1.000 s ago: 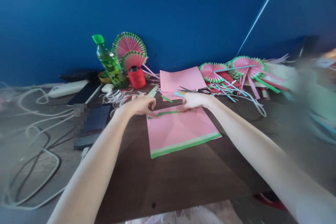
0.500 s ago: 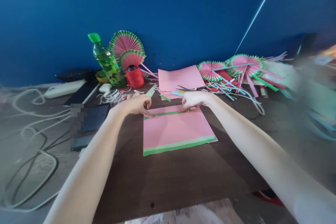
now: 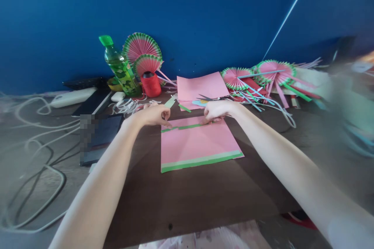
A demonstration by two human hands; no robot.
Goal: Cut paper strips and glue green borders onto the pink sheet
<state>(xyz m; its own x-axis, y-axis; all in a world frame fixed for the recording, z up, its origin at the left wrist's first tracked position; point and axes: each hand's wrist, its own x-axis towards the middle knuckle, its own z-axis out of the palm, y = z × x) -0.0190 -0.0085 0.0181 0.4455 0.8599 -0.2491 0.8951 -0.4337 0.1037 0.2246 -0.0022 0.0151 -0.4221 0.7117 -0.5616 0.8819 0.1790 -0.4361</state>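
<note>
A pink sheet of paper (image 3: 198, 142) lies flat on the dark table, with a pale green and a darker green band (image 3: 204, 160) along its near edge. Across its far part runs a narrow green paper strip (image 3: 189, 126), with a small break or step left of the middle. My left hand (image 3: 154, 115) is at the strip's left part, fingers curled and thumb tip down on it. Farther right, my right hand (image 3: 216, 111) has its fingers closed and pressed at the strip. The fingers partly cover both ends.
Behind the sheet are more pink paper (image 3: 201, 85), scissors (image 3: 209, 98) and loose paper strips. A green bottle (image 3: 121, 68), a red thread spool (image 3: 151, 85) and pleated pink paper fans (image 3: 274, 72) stand near the blue wall. White cables (image 3: 52, 130) and a dark tablet-like device (image 3: 103, 138) lie left.
A break or step now shows in the green strip, which looked continuous before. Both hands stay nearly in place; the whole view has shifted slightly.
</note>
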